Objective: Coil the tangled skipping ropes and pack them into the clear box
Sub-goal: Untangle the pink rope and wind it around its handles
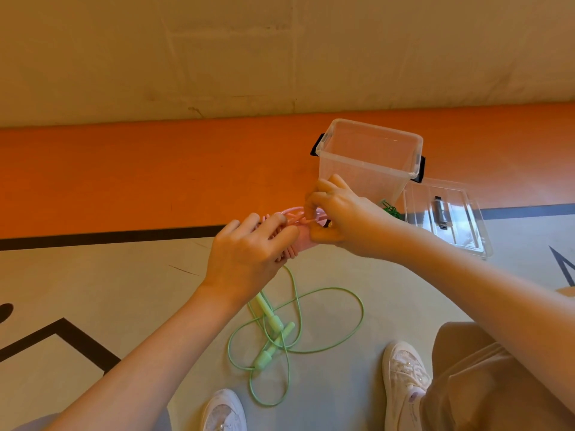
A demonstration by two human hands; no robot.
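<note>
Left hand: the left hand [249,250] is curled round a bundle of pink rope [287,220], gripping the gathered loops so they cannot spring apart while the end is dealt with.
Right hand: the right hand [337,213] pinches a strand of the same pink cord between thumb and fingers, held close over the bundle, likely to tuck or wrap the tail round the coil.
Pink rope: thin, smooth, rubbery-looking cord in several loops; both hands hold it up off the floor, just in front of the box.
Green rope: the green rope [311,306] lies loose on the floor below the hands, its pale cord crossing itself in wide loops, with two chunky matte handles [273,325] in the middle. It is not yet coiled.
Clear box: the clear box [370,157] stands open near the wall, hard see-through plastic with black side clips, within easy reach for dropping a coil in. Something dark green shows low down through its wall; I cannot tell what.
Lid: the lid [448,216] lies flat just to the right of the box, out of the way.
Floor: the floor [124,290] is smooth, pale, with dark lines and an orange band.
Stage: I judge the pink coil nearly finished, packing next.
</note>
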